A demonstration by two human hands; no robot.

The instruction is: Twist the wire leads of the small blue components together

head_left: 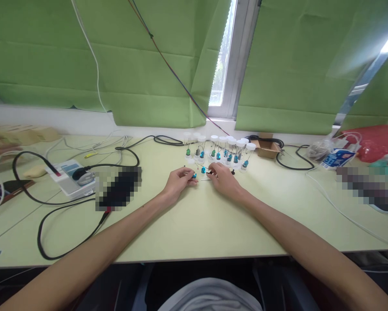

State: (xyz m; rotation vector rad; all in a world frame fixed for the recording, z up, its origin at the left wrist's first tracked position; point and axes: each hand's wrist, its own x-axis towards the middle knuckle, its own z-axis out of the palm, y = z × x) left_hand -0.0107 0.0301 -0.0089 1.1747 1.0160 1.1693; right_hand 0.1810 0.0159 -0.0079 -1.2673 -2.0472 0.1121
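My left hand (178, 182) rests low over the table, its thumb and fingers closed on a small blue part (194, 176). Opposite it, my right hand (225, 180) pinches a small dark piece (209, 173) at its fingertips. Between the two hands sits another small blue part (203, 170), and a thin white stick (206, 179) lies just in front of it. Behind the hands stand several clear containers with white lids (250, 147), holding blue or green parts with thin rods. A small black piece (233, 172) lies beside my right hand. Fine detail is too small to make out.
Black cables (41, 203) loop across the table's left side, near a white power strip (71, 178). An open cardboard box (268, 147) stands at the back, with a red bag (376, 142) farther right. At the left edge another person's hand (2, 149) appears blurred.
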